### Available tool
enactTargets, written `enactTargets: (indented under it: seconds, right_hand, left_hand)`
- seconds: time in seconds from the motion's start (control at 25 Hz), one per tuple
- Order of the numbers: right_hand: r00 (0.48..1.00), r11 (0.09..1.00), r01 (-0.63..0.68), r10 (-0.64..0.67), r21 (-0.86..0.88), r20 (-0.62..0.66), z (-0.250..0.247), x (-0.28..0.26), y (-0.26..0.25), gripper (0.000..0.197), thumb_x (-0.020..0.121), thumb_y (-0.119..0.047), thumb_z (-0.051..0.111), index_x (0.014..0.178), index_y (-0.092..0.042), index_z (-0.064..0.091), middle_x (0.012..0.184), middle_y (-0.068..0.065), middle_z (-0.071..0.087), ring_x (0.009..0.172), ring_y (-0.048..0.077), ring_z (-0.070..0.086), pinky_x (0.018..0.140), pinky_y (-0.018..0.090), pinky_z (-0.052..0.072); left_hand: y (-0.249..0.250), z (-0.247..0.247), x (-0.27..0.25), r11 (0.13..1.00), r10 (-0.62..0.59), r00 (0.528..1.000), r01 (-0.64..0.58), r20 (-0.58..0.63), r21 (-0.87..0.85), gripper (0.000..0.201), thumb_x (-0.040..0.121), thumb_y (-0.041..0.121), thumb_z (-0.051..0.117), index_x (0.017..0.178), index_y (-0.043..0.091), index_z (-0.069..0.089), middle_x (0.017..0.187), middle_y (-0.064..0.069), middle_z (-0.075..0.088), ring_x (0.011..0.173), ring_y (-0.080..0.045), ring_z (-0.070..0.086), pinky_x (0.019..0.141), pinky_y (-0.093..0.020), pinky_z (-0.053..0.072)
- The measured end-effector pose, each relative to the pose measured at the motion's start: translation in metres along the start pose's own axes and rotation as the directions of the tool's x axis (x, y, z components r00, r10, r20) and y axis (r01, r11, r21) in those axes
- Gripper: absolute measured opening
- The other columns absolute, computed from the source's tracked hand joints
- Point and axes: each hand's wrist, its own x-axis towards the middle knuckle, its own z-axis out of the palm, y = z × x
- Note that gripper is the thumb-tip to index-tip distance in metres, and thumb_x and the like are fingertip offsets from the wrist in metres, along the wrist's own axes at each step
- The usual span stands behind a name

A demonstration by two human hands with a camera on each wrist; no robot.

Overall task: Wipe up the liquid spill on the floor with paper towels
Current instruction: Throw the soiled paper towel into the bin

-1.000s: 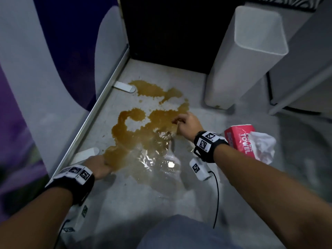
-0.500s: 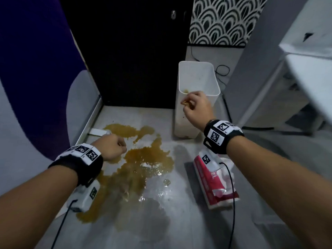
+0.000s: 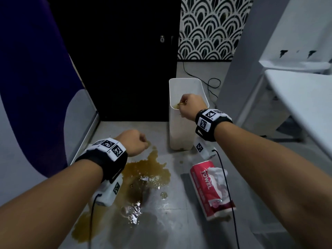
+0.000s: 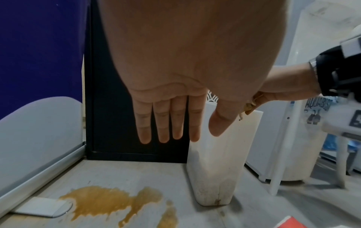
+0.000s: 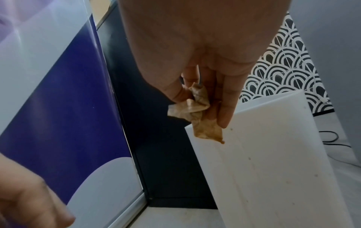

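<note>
One soaked, brown wad of paper towel hangs from the right hand, pinched between thumb and fingertips, and it sits directly above the open mouth of the white bin. That is the relation the coming move turns on: in the right wrist view the wad's lowest corner dangles just over the bin's near rim, so letting go should drop it straight in (a drip or two on the rim or floor seems possible, since the paper looks saturated).

The left hand is empty, its fingers straight and together in the left wrist view, hovering over the far edge of the spill, not touching the floor.

Most of the job is still ahead, by my reading: the brown puddle spreads from near the wall rail towards the near edge of the floor, with a wet glossy patch in its middle. The red pack of paper towels lies on the floor to the right of the spill, its long axis running away from the person, a white sheet bunched out of its top. It lies below the right forearm, so the right hand is the nearer one for pulling the next sheet once the wad is dropped.
</note>
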Motion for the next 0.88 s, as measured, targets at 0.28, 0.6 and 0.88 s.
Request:
enactTargets:
  seconds: [0.28, 0.6, 0.88]
  right_hand:
    - [0.956, 0.977, 0.125, -0.073, 0.172, -0.284, -0.007, 0.013, 0.008, 0.027, 0.085, -0.004, 0.052, 0.097, -0.013, 0.074, 0.101, 0.004, 0.068, 0.084, 0.015, 0.061, 0.077, 0.017, 0.049]
    - [0.998, 0.991, 0.051, -0.054, -0.124, -0.018, -0.002, 0.012, 0.024, 0.043, 0.094, -0.033, 0.048, 0.135, -0.028, 0.060, 0.140, 0.004, 0.057, 0.126, 0.026, 0.053, 0.097, 0.036, 0.046]
    - [0.989, 0.934, 0.129, -0.095, -0.333, 0.116, 0.001, -0.007, 0.027, 0.038, 0.090, -0.008, 0.048, 0.118, -0.025, 0.068, 0.113, 0.005, 0.067, 0.104, 0.029, 0.061, 0.075, 0.032, 0.048]
  left_hand:
    - [0.009, 0.004, -0.009, 0.998, -0.003, 1.000, 0.002, -0.014, -0.068, 0.019, 0.093, 0.029, 0.058, 0.107, 0.022, 0.068, 0.103, 0.000, 0.067, 0.089, -0.017, 0.059, 0.079, -0.028, 0.043]
    - [0.006, 0.017, -0.024, 0.996, -0.043, 0.999, 0.043, -0.007, -0.073, 0.026, 0.094, 0.029, 0.060, 0.116, 0.018, 0.068, 0.113, -0.002, 0.067, 0.091, -0.016, 0.057, 0.076, -0.024, 0.040]
    - [0.000, 0.017, -0.026, 0.995, -0.054, 0.998, 0.054, -0.007, -0.085, 0.021, 0.093, 0.027, 0.061, 0.110, 0.019, 0.069, 0.105, 0.000, 0.067, 0.088, -0.015, 0.058, 0.074, -0.025, 0.040]
